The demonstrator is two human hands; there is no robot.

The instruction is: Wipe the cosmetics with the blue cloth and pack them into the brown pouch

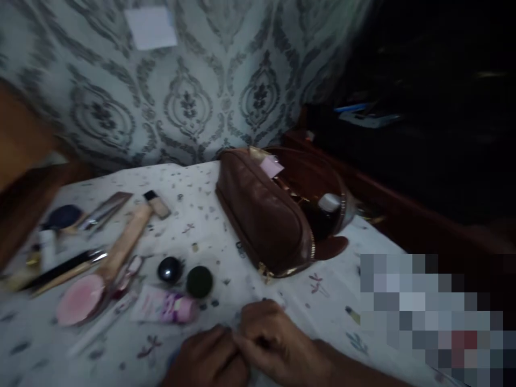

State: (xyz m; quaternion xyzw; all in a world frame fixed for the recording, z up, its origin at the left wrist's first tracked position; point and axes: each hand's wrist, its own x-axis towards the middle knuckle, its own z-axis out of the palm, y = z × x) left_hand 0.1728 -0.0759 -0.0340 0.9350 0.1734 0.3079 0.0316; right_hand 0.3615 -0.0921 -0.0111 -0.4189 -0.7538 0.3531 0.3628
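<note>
At the bottom of the head view my left hand point(212, 357) and my right hand point(278, 341) meet, knuckles up, with their fingers curled in. Whatever they may grip is hidden; a trace of dark blue shows at the left hand's outer edge. Just beyond them lies a white and purple tube with a pink cap point(163, 305). Close to it are a dark green round lid or jar point(199, 281) and a shiny black round item point(169, 270). Farther off, a brown zip pouch point(262, 215) stands unzipped, with a white-capped item point(329, 202) inside.
On the patterned white cloth point(193, 215) at left lie a pink round item point(80, 300), brushes point(68, 269), a dark blue round item point(64, 216) and a small black-capped bottle point(156, 204). A dark wooden edge point(374, 201) borders the right; a patterned wall point(189, 102) stands behind.
</note>
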